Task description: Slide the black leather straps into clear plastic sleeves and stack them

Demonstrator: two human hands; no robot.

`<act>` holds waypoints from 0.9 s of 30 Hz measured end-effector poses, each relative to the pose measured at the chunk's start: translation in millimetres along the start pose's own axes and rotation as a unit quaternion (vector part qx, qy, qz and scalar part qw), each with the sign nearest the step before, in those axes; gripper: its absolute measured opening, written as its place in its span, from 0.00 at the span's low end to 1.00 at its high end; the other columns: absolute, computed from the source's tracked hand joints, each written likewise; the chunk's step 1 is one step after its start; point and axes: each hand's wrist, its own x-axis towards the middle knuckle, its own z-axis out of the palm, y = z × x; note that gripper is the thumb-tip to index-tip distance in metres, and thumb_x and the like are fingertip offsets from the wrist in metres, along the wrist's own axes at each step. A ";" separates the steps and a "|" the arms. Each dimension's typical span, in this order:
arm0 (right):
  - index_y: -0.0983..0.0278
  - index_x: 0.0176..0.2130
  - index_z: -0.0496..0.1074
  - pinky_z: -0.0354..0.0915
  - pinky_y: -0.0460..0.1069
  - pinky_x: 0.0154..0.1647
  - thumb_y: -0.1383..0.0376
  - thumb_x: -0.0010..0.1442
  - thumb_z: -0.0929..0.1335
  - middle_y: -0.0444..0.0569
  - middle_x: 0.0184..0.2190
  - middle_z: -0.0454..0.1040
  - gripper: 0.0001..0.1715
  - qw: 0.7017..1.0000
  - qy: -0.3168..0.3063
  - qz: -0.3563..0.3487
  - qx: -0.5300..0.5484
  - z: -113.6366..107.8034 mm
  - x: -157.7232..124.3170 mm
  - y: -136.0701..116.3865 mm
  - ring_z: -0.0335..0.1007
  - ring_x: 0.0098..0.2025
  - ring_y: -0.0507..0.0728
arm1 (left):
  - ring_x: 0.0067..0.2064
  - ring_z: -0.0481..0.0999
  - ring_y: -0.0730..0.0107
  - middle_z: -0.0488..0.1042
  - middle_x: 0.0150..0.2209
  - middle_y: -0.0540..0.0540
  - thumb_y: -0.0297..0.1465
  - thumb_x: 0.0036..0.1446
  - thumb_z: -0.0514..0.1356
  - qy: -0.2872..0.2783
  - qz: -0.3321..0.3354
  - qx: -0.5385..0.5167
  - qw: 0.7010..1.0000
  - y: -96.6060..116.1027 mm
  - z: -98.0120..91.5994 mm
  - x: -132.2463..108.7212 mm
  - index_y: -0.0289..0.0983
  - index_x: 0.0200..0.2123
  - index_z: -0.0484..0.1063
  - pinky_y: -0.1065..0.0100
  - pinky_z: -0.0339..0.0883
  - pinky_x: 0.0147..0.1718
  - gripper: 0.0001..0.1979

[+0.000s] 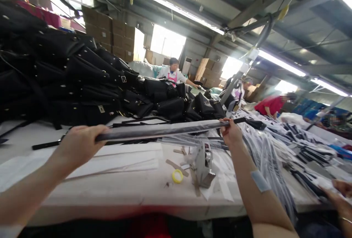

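Note:
A long dark strap (165, 131), partly covered in whitish film, stretches level above the table (115, 197) between my hands. My left hand (82, 143) closes around its left end. At the other end, my right hand (231, 132) pinches the strap, with a black end piece sticking out to the right. Below the right hand stands a grey tape dispenser (204, 164), and beside it lies a yellow ring (177, 176), like a tape roll. White sheets (118, 163) lie flat under the strap. Film-wrapped straps (268, 161) drape over the table edge near my right forearm.
Black bags (82, 73) are heaped at the left and along the back. Wrapped straps (308, 146) cover the right of the table. A co-worker's hand (337, 196) is at the right edge. A metal pole (233, 84) rises behind my right hand. Other people work farther back.

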 end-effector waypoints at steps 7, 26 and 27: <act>0.58 0.26 0.59 0.53 0.44 0.11 0.57 0.61 0.66 0.38 0.16 0.63 0.16 0.982 0.175 0.029 -0.068 -71.6 51.0 18.6 0.59 0.12 0.51 | 0.63 0.65 0.46 0.68 0.60 0.32 0.32 0.57 0.63 -0.086 0.073 0.087 0.990 71.4 45.6 63.6 0.27 0.61 0.65 0.52 0.53 0.64 0.29; 0.66 0.37 0.78 0.65 0.47 0.27 0.49 0.51 0.75 0.48 0.28 0.78 0.24 0.979 -0.032 -0.018 -0.202 -74.4 -129.1 106.8 0.67 0.25 0.51 | 0.50 0.74 0.55 0.78 0.43 0.35 0.20 0.63 0.52 -0.247 0.024 0.025 0.968 97.3 174.3 -39.6 0.29 0.38 0.77 0.56 0.68 0.51 0.13; 0.66 0.36 0.78 0.66 0.47 0.27 0.49 0.52 0.75 0.49 0.28 0.78 0.23 0.978 -0.040 -0.026 -0.205 -69.1 -132.7 102.2 0.67 0.25 0.52 | 0.50 0.74 0.56 0.78 0.43 0.36 0.22 0.64 0.54 -0.242 0.008 0.021 0.970 95.7 174.2 -39.9 0.30 0.39 0.77 0.55 0.68 0.52 0.11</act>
